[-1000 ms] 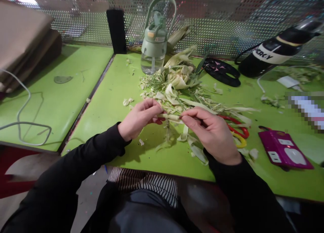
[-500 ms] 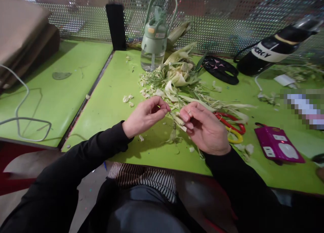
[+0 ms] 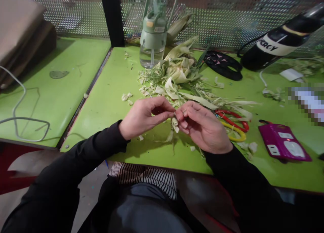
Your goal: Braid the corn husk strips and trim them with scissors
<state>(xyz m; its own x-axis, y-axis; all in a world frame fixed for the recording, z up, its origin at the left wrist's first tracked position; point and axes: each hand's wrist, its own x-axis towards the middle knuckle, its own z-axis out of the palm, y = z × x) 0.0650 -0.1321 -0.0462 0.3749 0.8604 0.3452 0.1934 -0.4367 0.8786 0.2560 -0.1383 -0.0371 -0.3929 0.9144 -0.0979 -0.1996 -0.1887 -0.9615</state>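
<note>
In front of me, my left hand [image 3: 149, 116] is closed in a pinch, its fingertips meeting those of my right hand. Whatever lies between the left thumb and forefinger is too small to make out. My right hand [image 3: 206, 126] has its fingers curled shut on a small pale rolled corn husk [image 3: 175, 124], whose end sticks out below the fingertips. Beyond both hands lies a pile of corn husks [image 3: 179, 71], with torn strips and shreds around it. Red-handled scissors [image 3: 244, 125] lie partly under husk strips beside my right hand; a yellow loop [image 3: 238, 136] is next to them.
A green water bottle [image 3: 153, 37] stands behind the pile. Farther right are a black palette-shaped object [image 3: 224, 65], a leaning black bottle [image 3: 275, 46] and a purple packet-like object [image 3: 285, 142]. A white cable [image 3: 16, 108] and brown stack [image 3: 22, 37] occupy the left table.
My left hand has moved right, and its fingertips now meet my right hand's. The rolled husk has turned to hang more steeply downward. The view has shifted slightly.
</note>
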